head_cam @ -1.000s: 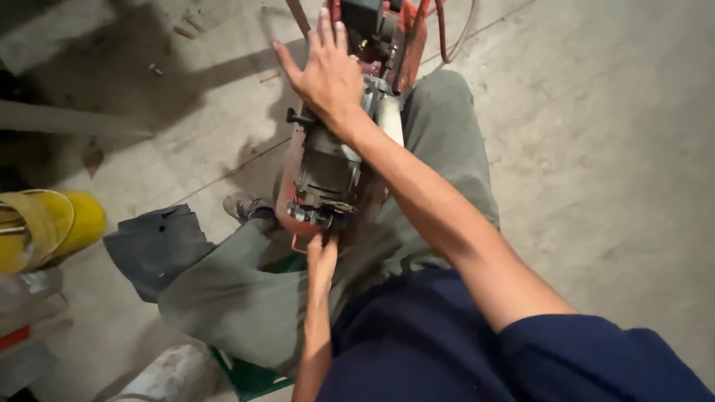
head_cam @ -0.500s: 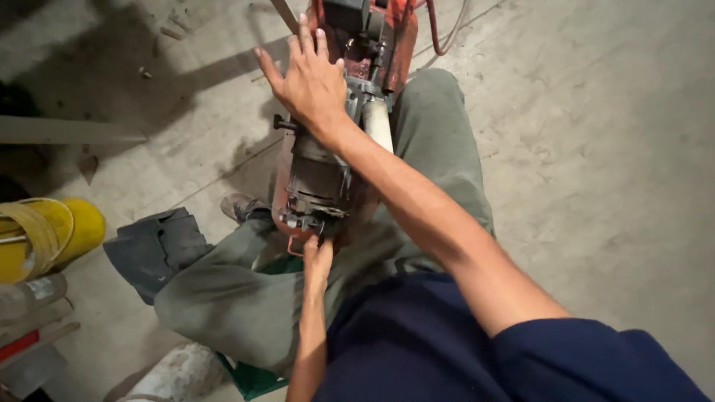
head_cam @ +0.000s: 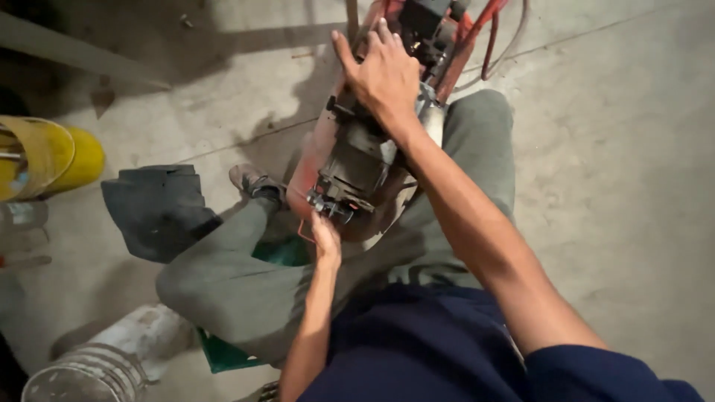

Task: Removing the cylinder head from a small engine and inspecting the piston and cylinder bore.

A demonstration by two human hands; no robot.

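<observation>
A red-framed machine with a grey motor [head_cam: 357,160] lies on the concrete floor between my knees. My right hand [head_cam: 380,74] rests flat on its upper part, fingers spread towards the black top block. My left hand [head_cam: 326,238] reaches up from below and touches the small metal fitting at the motor's near end; its fingers are mostly hidden behind the hand. I sit on a green stool [head_cam: 223,350] with my grey-trousered legs around the machine.
A dark grey cloth [head_cam: 156,208] lies on the floor at the left. A yellow container [head_cam: 52,156] lies at the far left edge. A white bucket [head_cam: 97,365] lies at the bottom left. Red hoses [head_cam: 491,37] trail from the machine's top.
The view has shifted so the machine sits more central. My right hand stays spread on the machine's top; my left hand stays at the motor's near end.
</observation>
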